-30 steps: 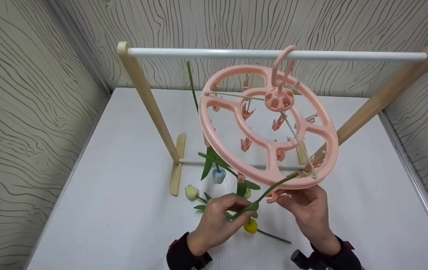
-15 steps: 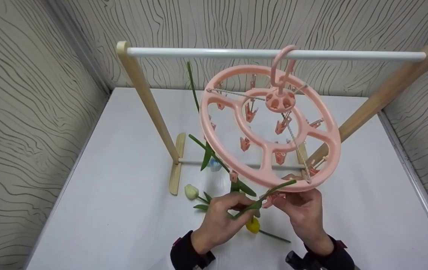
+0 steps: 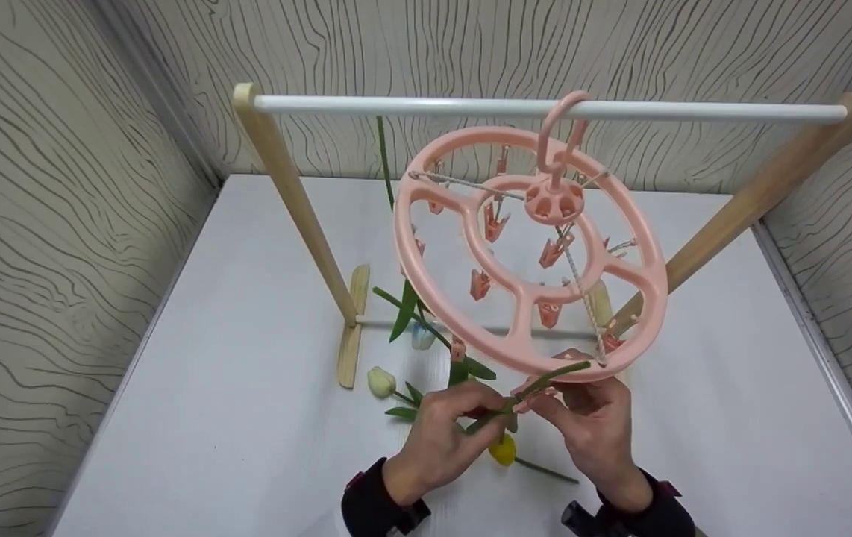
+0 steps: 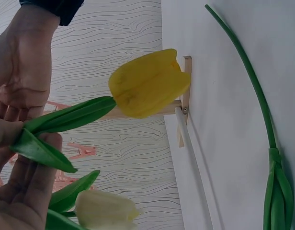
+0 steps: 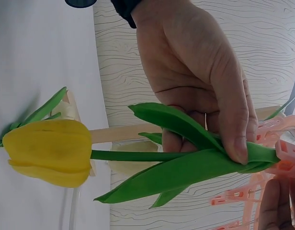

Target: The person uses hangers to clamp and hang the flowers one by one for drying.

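Note:
My left hand [image 3: 452, 436] pinches a yellow tulip [image 5: 49, 151] by its green leaves and stem, as the right wrist view shows. The blossom points down and the bare stem end [image 3: 568, 369] rises past the rim of the pink round hanger [image 3: 415, 257]. At the near side of that rim, my right hand [image 3: 594, 432] holds a pink clip [image 5: 289, 153], with thumb and fingers on it. Stem and clip meet there; whether the clip grips the stem I cannot tell. In the left wrist view the yellow blossom [image 4: 150, 84] hangs free.
The hanger hooks over a white bar [image 3: 396, 105] on a wooden stand [image 3: 295, 209]. Other tulips hang from its left side, one with a blue blossom [image 3: 422, 334]. A pale tulip [image 3: 381, 382] lies on the white table [image 3: 247, 447]. Several pink clips dangle below the hanger.
My right hand has moved left with the clip, up to the tulip stem at my left hand. The hanger has turned and swayed slightly, shifting its hanging tulips.

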Demonstrator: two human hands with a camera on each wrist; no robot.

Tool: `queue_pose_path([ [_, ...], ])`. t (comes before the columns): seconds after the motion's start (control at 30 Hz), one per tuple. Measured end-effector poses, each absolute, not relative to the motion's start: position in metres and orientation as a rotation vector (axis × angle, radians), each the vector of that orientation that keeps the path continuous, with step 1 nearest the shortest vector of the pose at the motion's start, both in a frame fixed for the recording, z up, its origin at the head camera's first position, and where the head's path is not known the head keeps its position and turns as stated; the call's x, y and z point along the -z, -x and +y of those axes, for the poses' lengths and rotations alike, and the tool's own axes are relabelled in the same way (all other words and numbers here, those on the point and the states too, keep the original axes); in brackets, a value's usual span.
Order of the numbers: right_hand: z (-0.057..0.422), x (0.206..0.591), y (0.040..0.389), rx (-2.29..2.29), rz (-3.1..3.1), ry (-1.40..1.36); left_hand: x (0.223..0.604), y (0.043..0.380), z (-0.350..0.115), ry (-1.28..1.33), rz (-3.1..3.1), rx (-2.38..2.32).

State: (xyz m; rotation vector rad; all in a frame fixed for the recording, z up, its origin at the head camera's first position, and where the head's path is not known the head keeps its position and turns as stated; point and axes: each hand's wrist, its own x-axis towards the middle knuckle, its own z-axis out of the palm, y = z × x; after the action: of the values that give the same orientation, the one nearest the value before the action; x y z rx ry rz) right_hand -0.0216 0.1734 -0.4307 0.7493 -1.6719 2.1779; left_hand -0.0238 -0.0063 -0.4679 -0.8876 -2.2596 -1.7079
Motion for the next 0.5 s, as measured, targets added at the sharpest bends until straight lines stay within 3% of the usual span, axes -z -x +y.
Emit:
queue_pose_path([
  [0.5,0.1756,0.436,0.0167,-2.095,-1.85,-0.601,0.4717,0.0257,-0.0114,0.872,-2.27,1.688],
])
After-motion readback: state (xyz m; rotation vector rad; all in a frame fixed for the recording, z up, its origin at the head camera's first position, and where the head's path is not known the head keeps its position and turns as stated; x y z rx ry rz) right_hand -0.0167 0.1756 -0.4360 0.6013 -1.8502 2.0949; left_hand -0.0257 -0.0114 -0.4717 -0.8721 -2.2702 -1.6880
